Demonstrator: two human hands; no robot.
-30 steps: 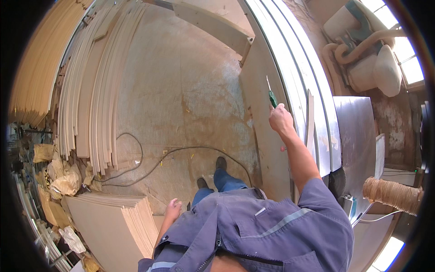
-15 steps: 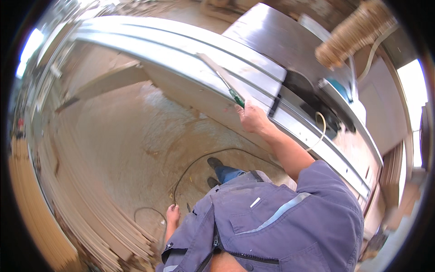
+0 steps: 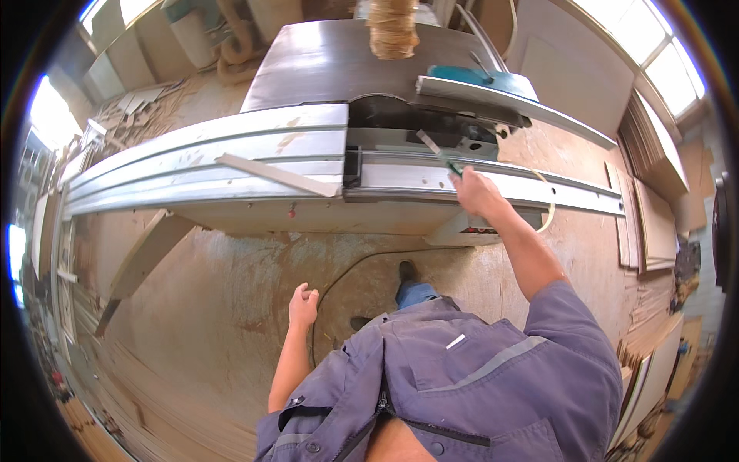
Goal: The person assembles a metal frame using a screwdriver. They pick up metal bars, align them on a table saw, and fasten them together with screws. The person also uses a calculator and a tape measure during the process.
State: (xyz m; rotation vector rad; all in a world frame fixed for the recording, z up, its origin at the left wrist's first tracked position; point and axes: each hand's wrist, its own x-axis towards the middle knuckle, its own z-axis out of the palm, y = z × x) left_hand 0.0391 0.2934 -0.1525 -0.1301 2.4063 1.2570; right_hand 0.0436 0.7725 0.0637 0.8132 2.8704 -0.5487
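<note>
My right hand [image 3: 479, 192] is closed round the green handle of a hand tool [image 3: 431, 144]. Its flat, pale, narrow end points up and away, toward the dark opening of a panel saw [image 3: 377, 115]; whether it is a chisel, a file or a brush is unclear. The hand is above the saw's metal rail [image 3: 400, 179]. To its left, a thin strip of wood [image 3: 277, 175] lies at a slant across the grooved sliding table [image 3: 192, 150]. Low over the floor, my left hand [image 3: 303, 306] hangs with loosely bent fingers and holds nothing.
Behind the opening stands a teal-and-silver saw guard or fence [image 3: 469, 81], below a ribbed hose [image 3: 392, 29]. A pale cable [image 3: 551, 202] loops by the rail. A dark cable [image 3: 339, 271] crosses the floor near my feet. Boards [image 3: 654, 223] lean at the right.
My view has turned toward the saw. My right hand, with the tool, has moved from beside the wood strip to the rail right of it. My left hand has come up and forward.
</note>
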